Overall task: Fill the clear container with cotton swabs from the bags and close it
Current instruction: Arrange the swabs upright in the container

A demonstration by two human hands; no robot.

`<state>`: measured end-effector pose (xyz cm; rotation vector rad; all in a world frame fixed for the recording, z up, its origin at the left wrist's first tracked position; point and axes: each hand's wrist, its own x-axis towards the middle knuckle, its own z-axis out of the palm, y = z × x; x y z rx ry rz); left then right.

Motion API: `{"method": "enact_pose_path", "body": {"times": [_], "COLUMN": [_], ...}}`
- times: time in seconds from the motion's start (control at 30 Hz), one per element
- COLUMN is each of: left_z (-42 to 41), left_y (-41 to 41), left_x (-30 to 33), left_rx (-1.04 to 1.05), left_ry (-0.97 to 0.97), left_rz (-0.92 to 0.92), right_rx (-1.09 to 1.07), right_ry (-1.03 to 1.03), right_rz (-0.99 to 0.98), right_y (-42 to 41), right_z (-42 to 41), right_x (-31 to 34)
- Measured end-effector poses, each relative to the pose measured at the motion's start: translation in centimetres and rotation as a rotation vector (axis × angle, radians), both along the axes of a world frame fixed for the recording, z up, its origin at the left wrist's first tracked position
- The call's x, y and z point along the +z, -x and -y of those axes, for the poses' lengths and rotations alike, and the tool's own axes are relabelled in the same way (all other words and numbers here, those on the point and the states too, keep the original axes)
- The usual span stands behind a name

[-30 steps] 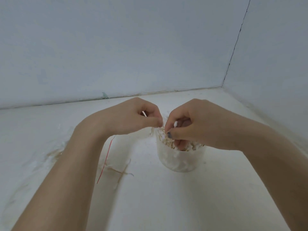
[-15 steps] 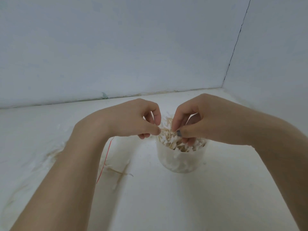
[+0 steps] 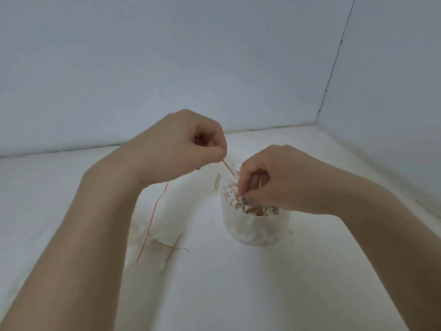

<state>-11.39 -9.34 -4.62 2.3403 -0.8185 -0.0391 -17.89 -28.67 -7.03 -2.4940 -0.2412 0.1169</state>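
On the white surface (image 3: 238, 283) stands the round clear plastic container (image 3: 256, 229), brimming with wooden-stemmed cotton swabs (image 3: 238, 199), which the right hand (image 3: 269, 180) pinches while the left hand (image 3: 181, 149) pinches one wooden swab stick (image 3: 228, 168) above the rim.

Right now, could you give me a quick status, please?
Left hand pinches one swab. Right hand pinches swabs in open container. No lid visible. Red thread alongside.

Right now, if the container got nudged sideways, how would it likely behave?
The container is short and wide with a flat base, so it would probably slide rather than tip. Packed with swabs, it likely stays light. Swabs poke above the rim beside the right hand, so a jolt might spill some.
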Motion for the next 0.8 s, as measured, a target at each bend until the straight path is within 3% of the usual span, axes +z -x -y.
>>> {"method": "enact_pose_path", "body": {"times": [0.2,0.4,0.6,0.8], "left_z": [0.4,2.3,1.5,2.0], "left_y": [0.1,-0.6,-1.4,-1.8], "left_x": [-0.2,-3.1,-3.2,-4.0], "left_rx": [-0.038,-0.069,-0.078,-0.106], "left_ry": [-0.065,-0.196,-0.106,-0.142], "left_rz": [-0.071,-0.105,-0.093,-0.105], "right_rx": [-0.128,0.009,-0.004,-0.031], "right_ry": [-0.025,0.141,0.239,0.315], "right_rz": [0.142,-0.167,-0.125,-0.099], "right_y": [0.1,1.1,1.6,1.7], "right_z": [3.2,2.4,0.8,-0.1], "right_x": [2.2,2.5,2.3,1.8]}}
